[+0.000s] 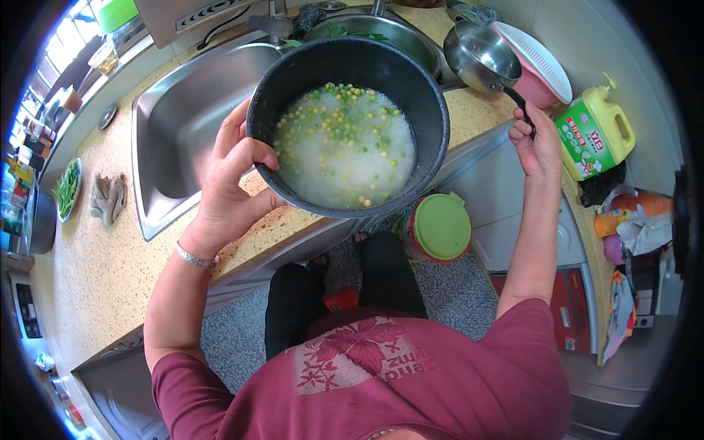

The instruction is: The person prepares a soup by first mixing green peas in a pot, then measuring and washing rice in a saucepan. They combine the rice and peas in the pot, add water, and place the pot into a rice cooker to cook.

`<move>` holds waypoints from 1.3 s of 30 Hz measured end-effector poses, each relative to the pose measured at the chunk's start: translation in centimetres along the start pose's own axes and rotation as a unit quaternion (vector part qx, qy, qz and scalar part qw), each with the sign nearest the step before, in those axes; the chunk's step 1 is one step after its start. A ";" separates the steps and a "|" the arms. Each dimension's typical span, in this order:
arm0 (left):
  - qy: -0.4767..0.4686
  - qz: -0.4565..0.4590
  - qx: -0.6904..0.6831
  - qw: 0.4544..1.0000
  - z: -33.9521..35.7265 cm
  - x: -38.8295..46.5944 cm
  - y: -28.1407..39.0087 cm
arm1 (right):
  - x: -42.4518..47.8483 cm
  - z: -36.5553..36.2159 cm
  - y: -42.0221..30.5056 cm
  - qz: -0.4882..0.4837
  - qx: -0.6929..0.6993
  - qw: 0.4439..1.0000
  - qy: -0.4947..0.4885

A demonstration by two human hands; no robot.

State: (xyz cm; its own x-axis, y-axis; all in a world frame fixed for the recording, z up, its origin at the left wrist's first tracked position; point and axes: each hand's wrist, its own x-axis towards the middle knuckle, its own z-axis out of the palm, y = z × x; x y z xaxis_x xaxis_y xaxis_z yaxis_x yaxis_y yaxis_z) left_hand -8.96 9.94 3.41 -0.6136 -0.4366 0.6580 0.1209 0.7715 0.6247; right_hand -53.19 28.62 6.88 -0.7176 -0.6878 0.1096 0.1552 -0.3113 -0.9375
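Note:
My left hand (236, 165) grips the rim of a dark inner cooking pot (357, 60), thumb outside and fingers at the edge, holding it raised and tilted above the counter's front edge. Inside, cloudy water with pale grains like rice (346, 165) carries green and yellow peas (344, 118). To the right, my right hand (533, 137) is closed around the black handle of a stainless steel saucepan (484, 55). That saucepan is held near the pink basin, and no contents show in it. The pot's underside is hidden.
A steel sink (165, 126) lies left, and a metal basin with leafy greens (374, 36) stands behind the pot. At right are a pink basin (536, 82), white colander (539, 58) and yellow detergent jug (597, 132). A green-lidded bucket (443, 226) stands below; a cloth (107, 199) lies left.

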 end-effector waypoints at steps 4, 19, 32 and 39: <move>-0.010 0.017 0.031 0.999 -0.3 0.0 0.0 | 0.6 0.1 -0.5 0.003 0.015 1.000 -0.013; -0.015 -0.010 0.037 0.999 -0.3 0.5 0.3 | 16.4 4.7 3.0 0.049 0.050 0.996 0.062; -0.037 -0.030 0.021 0.999 -0.4 0.7 -0.4 | 24.4 2.2 4.7 0.028 0.066 0.994 0.083; -0.049 -0.042 0.048 0.997 -0.2 1.3 -0.4 | 21.5 1.7 5.0 -0.022 0.132 0.991 0.017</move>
State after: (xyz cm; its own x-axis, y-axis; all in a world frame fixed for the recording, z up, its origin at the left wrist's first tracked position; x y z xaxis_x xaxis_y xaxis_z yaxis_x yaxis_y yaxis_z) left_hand -9.66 9.05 4.08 -0.6928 -0.4570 0.5579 -0.0060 0.7773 0.6291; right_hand -66.69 11.15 5.13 -0.7489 -0.6491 0.1333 0.2919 -0.5038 -0.8130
